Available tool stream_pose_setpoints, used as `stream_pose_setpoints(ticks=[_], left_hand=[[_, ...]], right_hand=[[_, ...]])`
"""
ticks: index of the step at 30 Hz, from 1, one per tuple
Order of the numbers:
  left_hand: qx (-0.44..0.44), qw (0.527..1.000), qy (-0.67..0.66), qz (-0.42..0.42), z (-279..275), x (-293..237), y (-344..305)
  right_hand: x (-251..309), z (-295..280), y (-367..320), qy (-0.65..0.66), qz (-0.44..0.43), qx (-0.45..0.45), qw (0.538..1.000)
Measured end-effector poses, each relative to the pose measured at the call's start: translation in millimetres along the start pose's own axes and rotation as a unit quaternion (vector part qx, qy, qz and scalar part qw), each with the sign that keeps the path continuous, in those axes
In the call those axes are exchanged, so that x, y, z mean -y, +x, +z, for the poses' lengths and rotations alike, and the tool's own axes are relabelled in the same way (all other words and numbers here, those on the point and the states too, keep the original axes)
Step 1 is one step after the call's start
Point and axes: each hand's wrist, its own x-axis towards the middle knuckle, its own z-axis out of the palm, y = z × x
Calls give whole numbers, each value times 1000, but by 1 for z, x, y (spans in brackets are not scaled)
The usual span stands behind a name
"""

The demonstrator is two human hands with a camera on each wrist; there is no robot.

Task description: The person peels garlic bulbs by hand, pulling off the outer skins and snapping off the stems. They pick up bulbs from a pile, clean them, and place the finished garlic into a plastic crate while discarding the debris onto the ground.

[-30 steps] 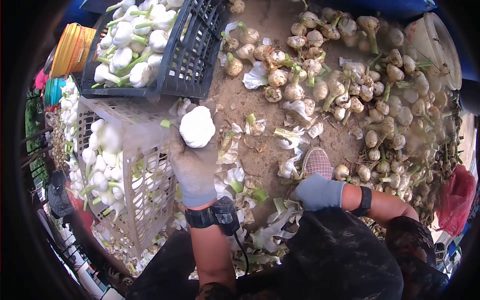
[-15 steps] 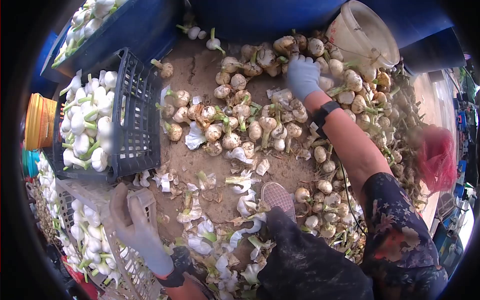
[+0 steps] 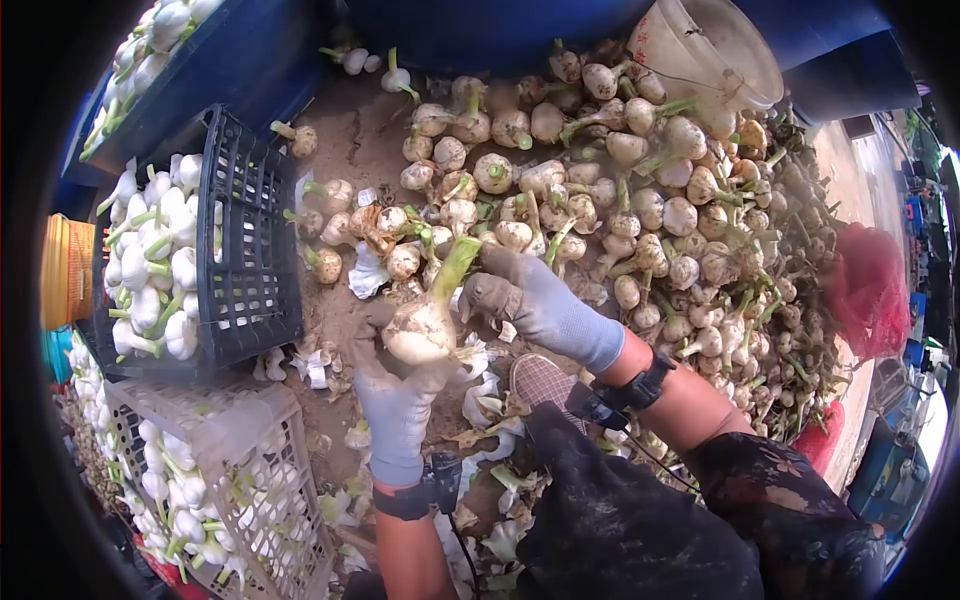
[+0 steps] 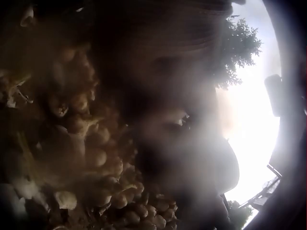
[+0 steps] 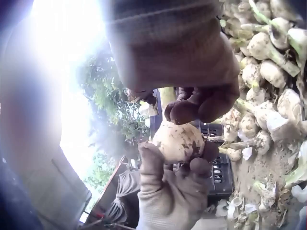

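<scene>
Garlic sorting by state: pale, trimmed bulbs (image 3: 134,266) fill much of the black crate (image 3: 250,262), left of and beyond the left hand (image 3: 395,415); soil-marked bulbs (image 3: 648,210), apparently uncleaned, lie in quantity beyond and right of the right hand (image 3: 560,312). The gloved left hand, partly open, grips a soiled garlic bulb (image 3: 418,335), its long stalk upward, between curled fingers and thumb; the right's fingers are curled beside the stalk, contact indeterminate.

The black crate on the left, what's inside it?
The black crate holds a heap of white garlic bulbs with green stems. Whatever lies under the top ones, and the crate's floor, is covered, so I can't tell what's there.
</scene>
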Motion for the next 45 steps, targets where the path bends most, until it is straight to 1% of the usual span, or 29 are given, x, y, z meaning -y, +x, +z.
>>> stream_pose_setpoints(ticks=[1, 3, 4, 6, 10, 13, 15, 17, 19, 21, 22, 23, 25, 26, 27, 29, 30, 31, 32, 33, 34, 35, 37, 38, 39, 41, 42, 43, 45], left_hand=[[1, 999, 36, 27, 1, 2, -4], [7, 998, 44, 38, 1, 4, -14], [7, 997, 72, 19, 1, 2, -17], [8, 993, 119, 2, -7, 5, -23], [43, 992, 114, -41, -17, 4, -27], [51, 997, 46, -42, -23, 12, -28], [47, 994, -64, -76, -18, 4, -28], [64, 972, -167, -152, -24, 1, -29], [57, 979, -170, -101, -30, 16, -31], [41, 970, -213, -108, -28, 16, -27], [81, 977, -164, -107, -31, 12, -29], [76, 978, -161, -109, -33, 13, -29], [50, 919, -352, -170, -33, 16, -26], [-24, 931, -318, -176, -25, 13, -25], [-27, 931, -318, -175, -23, 14, -27], [1, 948, -268, -171, -26, 17, -29], [19, 959, -235, -159, -29, 25, -33], [21, 958, -236, -160, -29, 20, -34], [66, 980, -57, -177, -29, 11, -33], [108, 969, 125, -185, -30, 2, -32], [103, 976, 99, -166, -31, -3, -34], [102, 976, 100, -165, -35, 0, -31], [-40, 988, 130, -76, -47, 21, -26], [-58, 992, 114, 9, -42, 26, -29], [-96, 987, 106, -75, -40, 24, -31], [-77, 990, 107, 53, -25, 3, -28], [-69, 995, 48, 54, -33, 18, -31], [-68, 995, 50, 56, -32, 17, -29], [-28, 998, 55, 16, -28, 11, -37]], right_hand=[[-22, 6, 1, -122, -36, -7, 992], [-25, 13, 0, -176, 68, 13, 982], [-26, 18, -4, -173, 69, 15, 982], [-24, 28, -13, -183, 131, -1, 974], [-24, 31, -22, -197, 80, 26, 977], [-19, 34, -26, -175, 68, 39, 981], [-20, 39, -29, -135, 35, 21, 990], [-10, 42, -32, -126, 76, 37, 988], [-12, 42, -28, -121, 113, 50, 985], [-19, 43, -24, -372, 79, 20, 925], [-21, 45, -24, -429, 62, 3, 901], [-23, 45, -25, -425, 62, 7, 903], [-24, 44, -28, -558, -63, 30, 827], [-28, 43, -28, -572, -57, 31, 818], [-39, 40, -28, -572, -58, 34, 818], [-61, 37, -26, -367, -97, -61, 923], [-64, 44, -26, -55, -51, -54, 996], [-61, 42, -25, -56, -51, -56, 996], [-56, 38, -23, -34, 41, -20, 998], [-52, 35, -20, -11, 130, 17, 991], [-59, 41, -17, -72, 98, -15, 992], [-60, 42, -22, -71, 97, -14, 993], [-53, 47, -35, 11, 172, 64, 983], [-49, 52, -43, -61, 110, 135, 983], [-46, 58, -45, -98, -25, 89, 991], [-52, 45, -34, -55, 151, 40, 986], [-54, 42, -29, -33, 146, 42, 988], [-52, 42, -31, -32, 143, 41, 988], [-40, 55, -42, -68, 78, 156, 982]])
